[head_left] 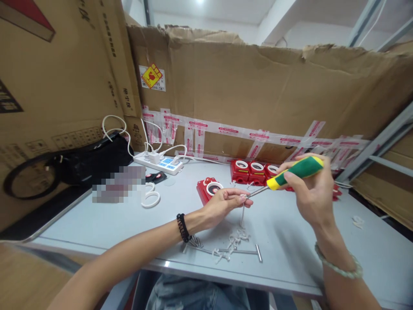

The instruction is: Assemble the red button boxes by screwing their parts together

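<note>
My right hand is wrapped round the green and yellow handle of a screwdriver. Its metal shaft points left and down to the fingertips of my left hand. Those fingers are pinched together at the screwdriver's tip, and a thin white cord hangs from them. Any small part between the fingertips is too small to make out. Just behind my left hand sits a red housing with a white ring, partly covered by the hand.
Several red housings stand in a row at the back. Near the front edge lie a metal T-handle tool, several screws and tangled white strands. White rings, a power strip and a black bag are left. Cardboard walls the table's back.
</note>
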`<state>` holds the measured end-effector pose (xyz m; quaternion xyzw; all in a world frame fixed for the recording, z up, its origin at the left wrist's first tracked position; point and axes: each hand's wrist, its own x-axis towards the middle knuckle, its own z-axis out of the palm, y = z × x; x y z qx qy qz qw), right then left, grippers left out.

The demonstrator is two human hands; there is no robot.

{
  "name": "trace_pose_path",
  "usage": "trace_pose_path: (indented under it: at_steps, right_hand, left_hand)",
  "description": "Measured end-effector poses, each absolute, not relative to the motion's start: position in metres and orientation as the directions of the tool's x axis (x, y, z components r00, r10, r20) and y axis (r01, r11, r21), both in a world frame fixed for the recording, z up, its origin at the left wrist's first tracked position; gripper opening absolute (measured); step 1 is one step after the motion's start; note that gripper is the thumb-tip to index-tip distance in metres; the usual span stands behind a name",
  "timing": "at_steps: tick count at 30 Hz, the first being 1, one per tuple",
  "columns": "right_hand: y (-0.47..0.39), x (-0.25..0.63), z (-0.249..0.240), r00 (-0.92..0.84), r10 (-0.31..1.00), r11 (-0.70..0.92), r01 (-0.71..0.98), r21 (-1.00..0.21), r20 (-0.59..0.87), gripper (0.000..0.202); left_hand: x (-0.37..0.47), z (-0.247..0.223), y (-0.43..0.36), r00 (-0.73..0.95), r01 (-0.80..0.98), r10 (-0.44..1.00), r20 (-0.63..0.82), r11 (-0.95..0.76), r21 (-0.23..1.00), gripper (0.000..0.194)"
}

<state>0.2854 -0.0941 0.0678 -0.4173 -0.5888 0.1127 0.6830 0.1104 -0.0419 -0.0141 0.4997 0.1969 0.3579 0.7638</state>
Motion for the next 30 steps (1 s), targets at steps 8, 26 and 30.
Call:
trace_pose_path:
  at_steps: [8,26,30]
  right_hand:
    - [-0.09,0.294,0.07,0.287,0.748,0.542,0.256,-0.801,0.598,0.035]
    - [-0.08,0.297,0.056,0.33,0.782,0.52,0.122,-0.845,0.529,0.031]
    - [-0.075,0.287,0.045,0.332,0.779,0.534,0.093,-0.84,0.532,0.032]
  left_hand:
    - [0.102,0.004,-0.038,0.587,-0.158,0.795,0.152,-0.072,0.985,0.04]
    - [0.037,0.009,0.017,0.901,0.354,0.4,0.164,-0.9,0.253,0.078]
    - [0.033,0.011,0.023,0.858,0.359,0.438,0.268,-0.885,0.295,0.068]
